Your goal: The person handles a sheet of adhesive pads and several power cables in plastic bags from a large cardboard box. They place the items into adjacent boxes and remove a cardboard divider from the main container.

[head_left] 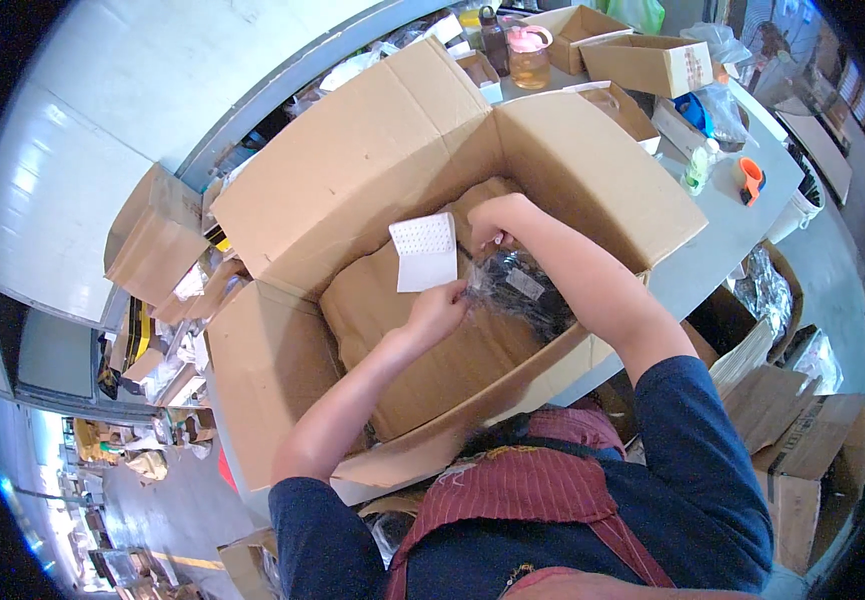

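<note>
A large open cardboard box (282,345) stands in front of me with its flaps folded out. Brown cardboard or paper (382,310) covers what lies inside. Over its right part is a clear plastic bag (514,282) with something black in it and a pale label. My left hand (436,316) pinches the bag's left edge. Above the bag, my right hand (497,222) has its fingers curled closed near the bag's top; what they hold, if anything, is hidden. A white printed sheet (426,255) rests on the brown layer, left of the bag.
On the table (727,235) at the right are a tape dispenser (749,180), a small bottle (699,166) and open cartons (647,65). A pink-lidded jug (529,58) and a dark bottle (493,40) stand behind the box. More cartons (812,450) sit at the lower right.
</note>
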A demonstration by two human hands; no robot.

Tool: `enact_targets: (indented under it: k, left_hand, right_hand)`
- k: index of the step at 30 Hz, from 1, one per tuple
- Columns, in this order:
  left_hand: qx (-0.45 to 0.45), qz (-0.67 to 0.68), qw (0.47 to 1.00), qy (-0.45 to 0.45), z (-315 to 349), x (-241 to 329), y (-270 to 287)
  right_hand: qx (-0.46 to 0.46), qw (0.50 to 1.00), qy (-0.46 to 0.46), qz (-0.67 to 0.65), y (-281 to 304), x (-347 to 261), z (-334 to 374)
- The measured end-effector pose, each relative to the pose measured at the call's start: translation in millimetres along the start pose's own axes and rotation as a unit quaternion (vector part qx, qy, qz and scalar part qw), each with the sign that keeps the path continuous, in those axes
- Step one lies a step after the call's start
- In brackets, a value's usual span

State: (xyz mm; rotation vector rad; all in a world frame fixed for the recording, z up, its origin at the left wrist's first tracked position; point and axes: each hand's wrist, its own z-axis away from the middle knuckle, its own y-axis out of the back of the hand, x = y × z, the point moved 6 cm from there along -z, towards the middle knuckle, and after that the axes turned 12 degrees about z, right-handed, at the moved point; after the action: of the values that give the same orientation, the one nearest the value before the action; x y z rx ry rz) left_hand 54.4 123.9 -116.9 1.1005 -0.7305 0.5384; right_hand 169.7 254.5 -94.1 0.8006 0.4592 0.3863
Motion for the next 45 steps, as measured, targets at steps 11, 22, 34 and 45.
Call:
enact_targets:
  k: [11,22,34,45]
  left_hand:
    - [-0.01,0.27,0.96,0.077,21,-48,-13]
    - [0.066,0.159,0.984,0.037,-5,-80,20]
    - [-0.013,0.575,0.804,0.153,13,-48,4]
    - [0.16,0.52,0.831,-0.12,44,33,58]
  right_hand:
    - [-0.041,0.999,0.017,0.029,-20,-37,-6]
    - [-0.05,0.991,0.013,0.125,-7,-49,8]
    - [-0.237,0.944,0.228,0.021,-6,-94,54]
    - [0.069,0.854,0.34,-0.389,75,-109,108]
